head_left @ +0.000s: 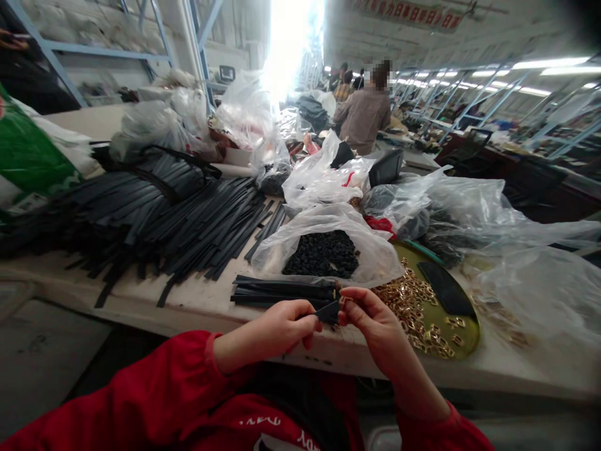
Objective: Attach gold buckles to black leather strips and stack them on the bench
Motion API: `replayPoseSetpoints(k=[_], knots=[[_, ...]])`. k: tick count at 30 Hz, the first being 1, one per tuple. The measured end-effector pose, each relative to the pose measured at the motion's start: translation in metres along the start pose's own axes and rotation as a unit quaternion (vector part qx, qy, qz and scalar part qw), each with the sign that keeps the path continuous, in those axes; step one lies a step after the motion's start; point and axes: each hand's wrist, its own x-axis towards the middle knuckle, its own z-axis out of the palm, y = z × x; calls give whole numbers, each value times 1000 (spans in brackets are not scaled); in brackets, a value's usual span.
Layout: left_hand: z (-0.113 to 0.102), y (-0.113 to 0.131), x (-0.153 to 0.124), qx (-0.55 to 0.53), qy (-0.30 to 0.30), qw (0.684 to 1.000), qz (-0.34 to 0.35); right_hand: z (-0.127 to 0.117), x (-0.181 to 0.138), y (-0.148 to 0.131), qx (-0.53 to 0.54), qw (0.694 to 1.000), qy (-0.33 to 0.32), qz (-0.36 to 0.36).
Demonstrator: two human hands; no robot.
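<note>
My left hand (282,326) pinches the end of a black strap (327,311) over the table's front edge. My right hand (370,319) is closed at the same strap end, fingers pinched on a small gold piece I can barely make out. Both sleeves are red. Just behind the hands lies a small bundle of black straps (282,290). A round gold tray (464,341) to the right holds several gold buckles (413,307) and a black piece. A clear bag of small black parts (323,254) sits behind the bundle.
A big pile of black straps (154,219) covers the table's left side. Clear plastic bags (469,207) crowd the middle and right. A green and white sack (28,156) stands far left. A person in a brown jacket (364,116) works further back among blue racks.
</note>
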Motion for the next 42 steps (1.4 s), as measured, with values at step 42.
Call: replayPoseSetpoints(k=[42], knots=[[-3, -20, 3, -195, -70, 972, -109, 55, 5, 31, 345, 936, 24, 74]])
